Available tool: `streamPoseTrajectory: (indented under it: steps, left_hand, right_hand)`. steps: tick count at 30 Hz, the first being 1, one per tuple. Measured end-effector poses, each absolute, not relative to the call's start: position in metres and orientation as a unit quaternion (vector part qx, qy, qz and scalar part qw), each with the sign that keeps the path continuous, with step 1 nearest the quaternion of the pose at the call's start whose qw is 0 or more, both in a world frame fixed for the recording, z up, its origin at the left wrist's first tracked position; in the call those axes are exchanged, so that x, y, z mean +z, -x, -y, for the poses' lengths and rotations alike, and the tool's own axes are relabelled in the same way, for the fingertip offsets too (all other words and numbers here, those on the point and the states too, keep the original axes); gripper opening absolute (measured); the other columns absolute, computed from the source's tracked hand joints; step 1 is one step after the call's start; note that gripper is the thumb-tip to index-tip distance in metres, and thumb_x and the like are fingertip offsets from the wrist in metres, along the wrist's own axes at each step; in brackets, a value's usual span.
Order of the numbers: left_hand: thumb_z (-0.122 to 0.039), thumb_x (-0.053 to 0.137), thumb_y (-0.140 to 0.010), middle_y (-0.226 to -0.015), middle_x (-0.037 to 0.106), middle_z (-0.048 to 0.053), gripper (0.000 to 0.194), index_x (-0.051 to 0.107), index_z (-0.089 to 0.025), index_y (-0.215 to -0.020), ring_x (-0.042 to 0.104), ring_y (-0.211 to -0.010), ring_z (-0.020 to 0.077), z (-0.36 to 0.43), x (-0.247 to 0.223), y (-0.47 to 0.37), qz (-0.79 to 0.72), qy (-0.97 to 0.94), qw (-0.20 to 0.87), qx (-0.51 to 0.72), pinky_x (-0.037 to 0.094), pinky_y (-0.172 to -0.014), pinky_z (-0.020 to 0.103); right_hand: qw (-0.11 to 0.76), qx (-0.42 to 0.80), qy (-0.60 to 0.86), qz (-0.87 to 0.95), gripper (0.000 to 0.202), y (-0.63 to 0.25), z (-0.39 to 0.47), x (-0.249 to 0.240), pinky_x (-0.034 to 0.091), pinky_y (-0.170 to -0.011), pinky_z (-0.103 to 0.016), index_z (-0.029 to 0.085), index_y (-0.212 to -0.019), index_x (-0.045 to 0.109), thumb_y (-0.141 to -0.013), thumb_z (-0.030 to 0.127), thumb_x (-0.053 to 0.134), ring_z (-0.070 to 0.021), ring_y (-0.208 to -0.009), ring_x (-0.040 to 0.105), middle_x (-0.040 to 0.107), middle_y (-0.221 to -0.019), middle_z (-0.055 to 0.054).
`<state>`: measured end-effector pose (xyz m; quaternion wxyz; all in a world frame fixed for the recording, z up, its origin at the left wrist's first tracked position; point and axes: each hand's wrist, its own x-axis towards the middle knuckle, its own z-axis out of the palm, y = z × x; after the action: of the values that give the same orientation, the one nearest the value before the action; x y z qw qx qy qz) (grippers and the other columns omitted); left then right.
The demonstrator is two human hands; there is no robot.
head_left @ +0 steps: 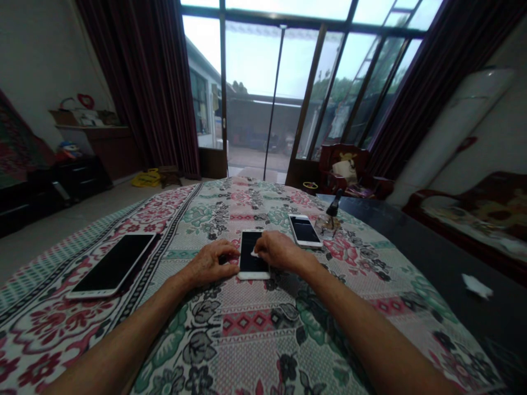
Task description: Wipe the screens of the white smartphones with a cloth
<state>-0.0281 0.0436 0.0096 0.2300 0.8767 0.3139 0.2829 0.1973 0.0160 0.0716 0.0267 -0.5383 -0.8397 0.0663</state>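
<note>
A white phone [252,258] with a dark screen lies flat on a floral cloth [255,329] in front of me. My left hand [212,264] rests on the cloth with its fingers against the phone's left edge. My right hand [278,249] lies over the phone's right side and pinches a small white wipe [254,254] against the screen. A second white phone [305,230] lies just beyond my right hand. A white tablet [113,264] with a dark screen lies far to the left.
A small dark-capped bottle [332,211] stands by the second phone. A dark table [453,263] to the right carries a crumpled white scrap [476,286]. Glass doors [288,93], dark red curtains and a wooden chair [346,167] are beyond.
</note>
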Motion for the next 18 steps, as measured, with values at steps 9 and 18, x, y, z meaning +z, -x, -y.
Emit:
streamPoseTrajectory:
  steps: [9,18]
  left_hand:
    - [-0.034,0.065,-0.078,-0.095,0.066,0.004,0.025,0.069,-0.021,-0.098,0.061,-0.090,0.0196,-0.042,0.011,0.028,-0.313,-0.881,0.217,0.279,0.047,-0.081,0.033]
    - [-0.034,0.064,-0.079,-0.096,0.067,0.004,0.023,0.069,-0.021,-0.098,0.060,-0.090,0.0195,-0.042,0.012,0.028,-0.314,-0.882,0.216,0.276,0.047,-0.082,0.033]
  right_hand:
    - [0.029,0.097,0.538,0.837,0.026,-0.206,-0.019,0.073,0.042,-0.072,-0.022,0.019,-0.099,0.075,-0.080,0.013,0.057,-0.0162,-0.085,0.064,0.073,-0.096,-0.007]
    - [-0.018,0.190,0.525,0.829,0.018,-0.205,-0.002,0.087,0.037,-0.057,-0.019,0.019,-0.083,0.075,-0.073,0.011,0.063,-0.0108,-0.066,0.061,0.072,-0.077,-0.001]
